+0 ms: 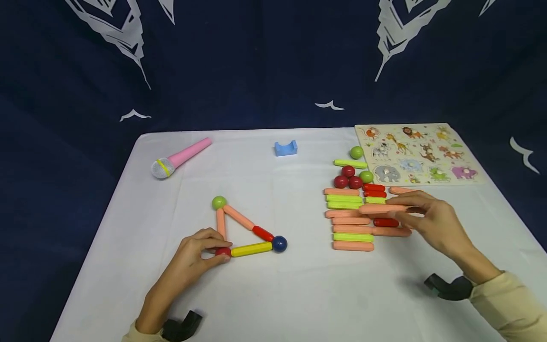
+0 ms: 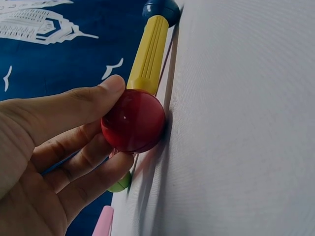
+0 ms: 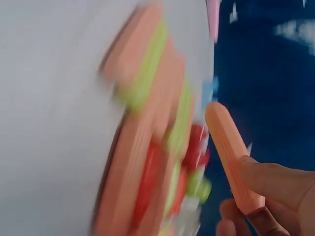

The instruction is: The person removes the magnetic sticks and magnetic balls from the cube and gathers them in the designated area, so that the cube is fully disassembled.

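Note:
My left hand pinches the red ball at the near left corner of a triangle built of sticks and balls. From that ball a yellow stick runs to a dark blue ball. A short red stick and an orange stick lead from there to a green ball. Another orange stick joins the green ball's side to the red ball. My right hand holds a loose orange stick between thumb and fingers, raised over the rows of sticks.
Orange, lime and red sticks lie in rows on the right. Red balls and green balls sit behind them, beside an animal puzzle board. A pink toy microphone and a blue block lie toward the back.

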